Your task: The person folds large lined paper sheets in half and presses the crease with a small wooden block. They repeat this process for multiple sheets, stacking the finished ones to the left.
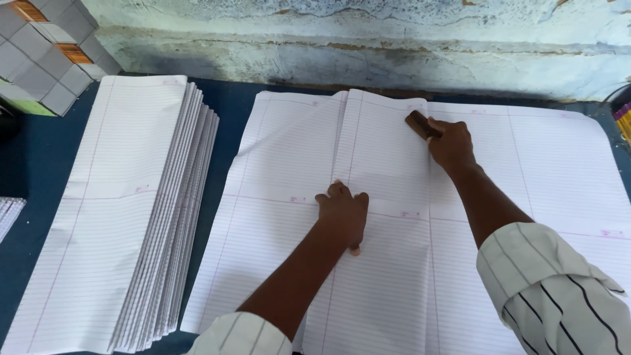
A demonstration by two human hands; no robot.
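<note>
A large ruled white sheet [539, 177] lies spread on the dark blue table, with a narrower folded section [384, 164] lying over its middle. My left hand [343, 213] presses flat on the paper at the left edge of that folded section, fingers together. My right hand [450, 143] grips a small brown wooden block [418, 123] and holds it against the right edge of the folded section near the top.
A tall pile of folded ruled sheets [125, 210] lies to the left. Grey boxes [46, 52] are stacked at the far left corner. A rough painted wall [368, 39] runs along the back. Pencils [623, 118] show at the right edge.
</note>
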